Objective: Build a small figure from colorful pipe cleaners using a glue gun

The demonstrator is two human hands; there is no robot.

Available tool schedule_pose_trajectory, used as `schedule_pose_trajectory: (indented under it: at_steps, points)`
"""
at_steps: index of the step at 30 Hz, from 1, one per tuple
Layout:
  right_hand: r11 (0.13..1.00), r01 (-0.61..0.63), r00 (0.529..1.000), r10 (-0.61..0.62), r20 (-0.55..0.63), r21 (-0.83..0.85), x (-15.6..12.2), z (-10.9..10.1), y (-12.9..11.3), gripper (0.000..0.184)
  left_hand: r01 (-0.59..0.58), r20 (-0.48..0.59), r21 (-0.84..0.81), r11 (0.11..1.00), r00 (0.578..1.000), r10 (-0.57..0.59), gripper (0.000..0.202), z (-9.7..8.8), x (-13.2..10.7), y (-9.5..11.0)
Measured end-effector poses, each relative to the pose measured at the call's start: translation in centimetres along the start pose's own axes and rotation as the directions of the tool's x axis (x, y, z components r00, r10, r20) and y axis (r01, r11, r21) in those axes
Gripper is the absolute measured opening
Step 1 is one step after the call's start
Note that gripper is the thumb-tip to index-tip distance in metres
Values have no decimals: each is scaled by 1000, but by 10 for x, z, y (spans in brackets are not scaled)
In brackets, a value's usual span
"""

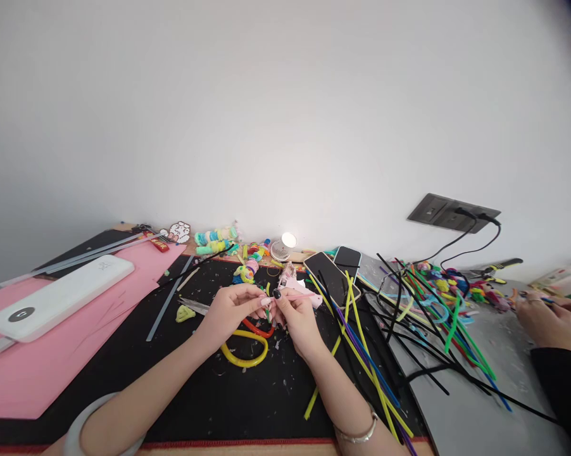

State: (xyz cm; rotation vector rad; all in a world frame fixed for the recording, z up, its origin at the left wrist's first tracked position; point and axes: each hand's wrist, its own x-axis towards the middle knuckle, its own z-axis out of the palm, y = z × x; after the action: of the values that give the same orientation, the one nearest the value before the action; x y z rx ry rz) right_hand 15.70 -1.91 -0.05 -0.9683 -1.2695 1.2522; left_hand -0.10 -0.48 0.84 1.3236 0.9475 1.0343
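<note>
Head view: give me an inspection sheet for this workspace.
Surface: black mat strewn with small scraps; pink sheet at left.
Job's things: pink pipe cleaner; yellow-handled scissors under the hands.
Clutter: pipe cleaner pile, two phones, white power bank, glue gun.
Hands: right hand pinches the pink pipe cleaner; left hand pinched at its end, grip unclear.
Cables: two black cables plugged into the wall socket.
Surroundings: white wall; co-worker's hands at right.

Head-worn view, facing forward and down, close above left hand [228,311] and right hand [299,322] on black mat [204,399], wall [285,95] beyond.
</note>
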Motion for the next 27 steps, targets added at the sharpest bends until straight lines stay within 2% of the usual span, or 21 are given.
schedule_pose_trajectory:
  at_steps: [3,6,10,14,18,20,23,25,27]
  points:
    - [1000,3,1000,-3,26,-5,-1,2,0,39,18,-28,-65,998,999,-20,28,1,0,-2]
    - [1000,5,999,-4,42,-22,0,1,2,37,38,6,-83,996,999,-38,29,0,0,-3]
    - [991,56,997,-50,53,-120,0,-4,4,42,-47,93,93,995,995,39,28,-5,1,-1]
    - [954,119,992,-103,72,-275,-1,-8,4,48,-135,208,339,931,976,65,23,-7,-3,3]
    - [901,184,968,-97,230,-394,-2,-7,0,49,-177,370,440,880,929,2,23,-3,-7,4]
    - [902,178,970,-92,226,-394,-2,-8,0,49,-149,357,405,902,934,-5,22,-2,-7,3]
    - [950,127,992,-123,32,-284,1,-10,2,49,-40,231,273,961,973,-25,11,-2,-4,1]
    - [981,98,993,-108,-50,-168,3,-11,3,47,14,167,171,985,985,-43,22,-3,-2,0]
    - [994,71,995,-76,-58,-86,4,-9,2,44,33,128,87,996,991,-44,30,-4,0,-2]
